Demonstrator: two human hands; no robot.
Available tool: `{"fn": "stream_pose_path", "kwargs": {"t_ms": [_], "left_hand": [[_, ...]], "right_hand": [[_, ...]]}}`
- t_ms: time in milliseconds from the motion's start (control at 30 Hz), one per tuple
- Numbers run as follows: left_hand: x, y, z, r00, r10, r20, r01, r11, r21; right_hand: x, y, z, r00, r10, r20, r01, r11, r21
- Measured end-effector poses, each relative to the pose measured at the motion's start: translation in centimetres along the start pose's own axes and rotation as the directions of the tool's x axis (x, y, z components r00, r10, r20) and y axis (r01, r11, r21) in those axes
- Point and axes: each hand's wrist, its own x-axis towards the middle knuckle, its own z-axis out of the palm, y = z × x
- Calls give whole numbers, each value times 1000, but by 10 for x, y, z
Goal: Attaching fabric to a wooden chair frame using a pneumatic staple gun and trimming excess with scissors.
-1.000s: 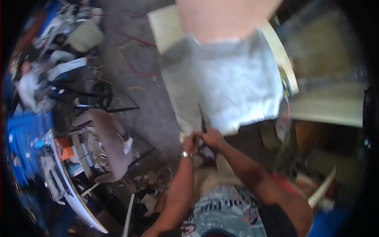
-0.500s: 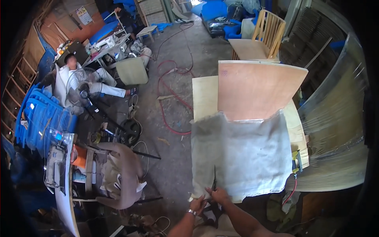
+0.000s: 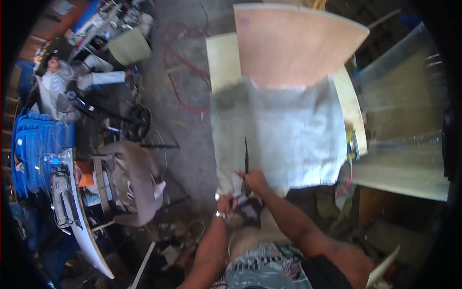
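Light grey cloth [image 3: 298,130] lies over a work surface in front of me, one side of it darker. My right hand [image 3: 256,182] is closed around the handles of dark scissors [image 3: 246,156], whose long blades point away from me over the cloth. At the cloth's near left corner, my left hand [image 3: 228,204], with a metal watch on the wrist, is closed on the cloth edge; its fingertips are partly blurred. A curved plywood panel [image 3: 298,45] rests at the cloth's far edge.
Pale board [image 3: 224,62] shows beneath the cloth. A yellow-green tool [image 3: 354,144] with a red hose sits at the right edge. Plastic-wrapped sheeting [image 3: 399,130] stands further right. Leftward are an upholstered chair frame [image 3: 144,183], a sewing machine [image 3: 61,200], a fan and a seated person [image 3: 57,82].
My view has tipped down and shifted, so more of my arms and clothing shows. The scissors remain in my right hand over the cloth; my hands are slightly further apart.
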Motion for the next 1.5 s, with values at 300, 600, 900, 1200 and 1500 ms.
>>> {"fn": "stream_pose_path", "kwargs": {"t_ms": [300,600,900,1200,1500], "left_hand": [[-41,31,21,997,33,72,-25,993,-115],[-45,32,14,995,60,83,-53,995,-90],[-47,40,0,992,68,103,-55,990,-126],[-53,48,-9,990,103,101,-91,989,-116],[-53,55,-16,989,86,118,-74,992,-102]], "right_hand": [[23,-12,-17,998,-3,56,-4,992,127],[29,-32,-30,999,-36,-19,38,994,103],[52,-48,-36,999,-3,-44,9,992,124],[73,-56,-65,995,-90,-50,96,987,131],[91,-68,-76,995,-102,7,98,969,228]]}}
